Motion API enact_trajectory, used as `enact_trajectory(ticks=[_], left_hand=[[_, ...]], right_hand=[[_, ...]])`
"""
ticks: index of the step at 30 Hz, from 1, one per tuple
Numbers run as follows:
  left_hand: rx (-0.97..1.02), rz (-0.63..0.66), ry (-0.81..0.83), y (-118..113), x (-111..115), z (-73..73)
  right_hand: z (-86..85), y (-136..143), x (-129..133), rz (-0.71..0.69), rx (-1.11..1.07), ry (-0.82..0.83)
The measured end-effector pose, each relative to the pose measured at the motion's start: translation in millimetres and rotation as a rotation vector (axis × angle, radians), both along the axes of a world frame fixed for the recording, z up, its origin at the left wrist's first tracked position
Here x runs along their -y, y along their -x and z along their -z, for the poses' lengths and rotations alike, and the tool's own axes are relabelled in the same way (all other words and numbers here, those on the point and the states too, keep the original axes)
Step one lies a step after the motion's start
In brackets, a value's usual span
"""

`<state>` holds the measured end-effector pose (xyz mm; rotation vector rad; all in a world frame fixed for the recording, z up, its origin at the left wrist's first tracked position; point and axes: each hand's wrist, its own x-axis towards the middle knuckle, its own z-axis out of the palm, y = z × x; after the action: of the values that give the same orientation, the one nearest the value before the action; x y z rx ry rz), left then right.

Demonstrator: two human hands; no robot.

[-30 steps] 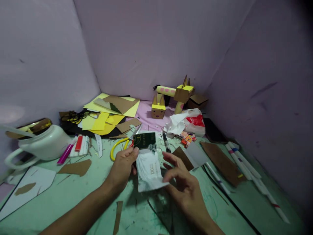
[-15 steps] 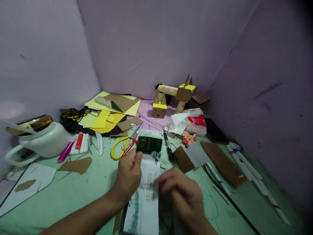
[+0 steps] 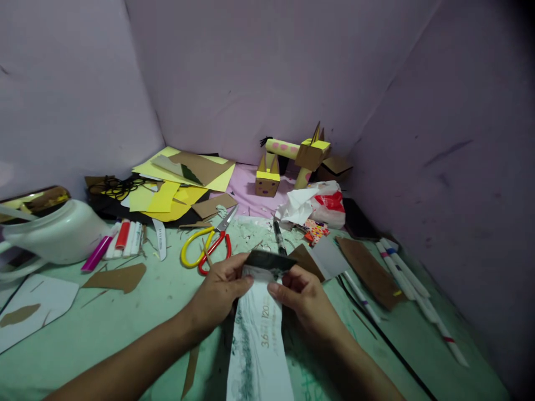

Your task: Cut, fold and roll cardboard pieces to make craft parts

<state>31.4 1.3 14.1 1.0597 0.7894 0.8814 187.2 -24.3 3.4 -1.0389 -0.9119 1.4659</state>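
Printed strip (image 3: 261, 345) is held above the near part of the desk (image 3: 159, 303); the right hand (image 3: 307, 295), blurred half a second earlier, now pinches its right edge while the left hand (image 3: 219, 292) pinches the left, suggesting firmer two-sided control. Scissors (image 3: 219, 229) and a black marker (image 3: 278, 236) lie just beyond, crowding the space ahead.

White printed strip (image 3: 259, 365), gold numeral "120" set sideways, gold figures "3" and "6" lower down on the same face, finer characters alongside too small to read, white blade-shaped piece (image 3: 159, 238), dark lettering, illegible
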Motion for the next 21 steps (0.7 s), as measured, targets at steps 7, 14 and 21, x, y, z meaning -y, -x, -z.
enact_trajectory(ticks=[7, 14, 21], left_hand=[[-0.17, -0.119, -0.254, 9, 0, -1.0], [-0.248, -0.143, -0.625, 8, 3, 12.3], [-0.202, 0.322, -0.34, 26, -8, 3.1]], right_hand=[[-2.8, -3, 0, 0.035, -0.227, 0.225], [1.7, 2, 5, -0.16, -0.24, 0.174], [10.8, -5, 4, -0.144, -0.099, 0.173]])
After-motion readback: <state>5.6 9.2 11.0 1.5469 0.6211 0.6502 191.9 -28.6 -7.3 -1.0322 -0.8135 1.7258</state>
